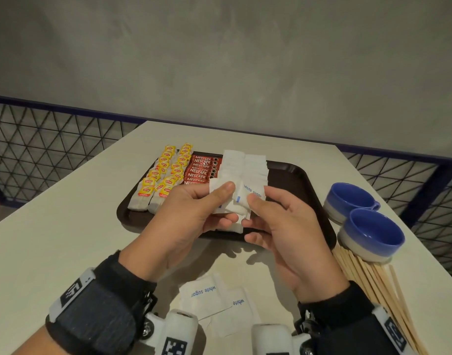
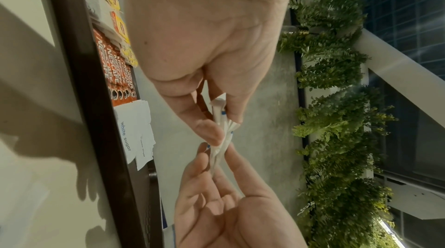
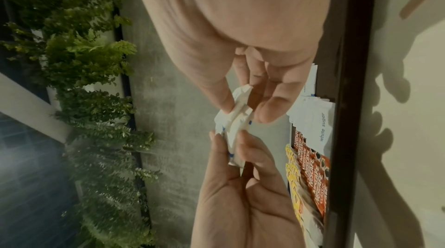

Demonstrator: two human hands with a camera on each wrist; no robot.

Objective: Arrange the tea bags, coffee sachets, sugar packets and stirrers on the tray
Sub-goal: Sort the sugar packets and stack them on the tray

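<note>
Both hands hold a small stack of white sugar packets (image 1: 236, 201) above the near edge of the dark brown tray (image 1: 309, 190). My left hand (image 1: 221, 204) pinches the stack's left side, thumb on top. My right hand (image 1: 253, 212) pinches its right side. The left wrist view shows the stack (image 2: 222, 138) edge-on between thumb and fingers, as does the right wrist view (image 3: 237, 119). On the tray lie two rows of yellow tea bags (image 1: 163, 175), red coffee sachets (image 1: 199, 170) and two rows of sugar packets (image 1: 245, 165). Wooden stirrers (image 1: 373, 283) lie on the table at right.
Loose sugar packets (image 1: 212, 301) lie on the white table between my wrists. Two blue cups (image 1: 348, 201) (image 1: 371, 234) stand right of the tray, beside the stirrers. The tray's right part is bare. A wire railing runs behind the table's far and side edges.
</note>
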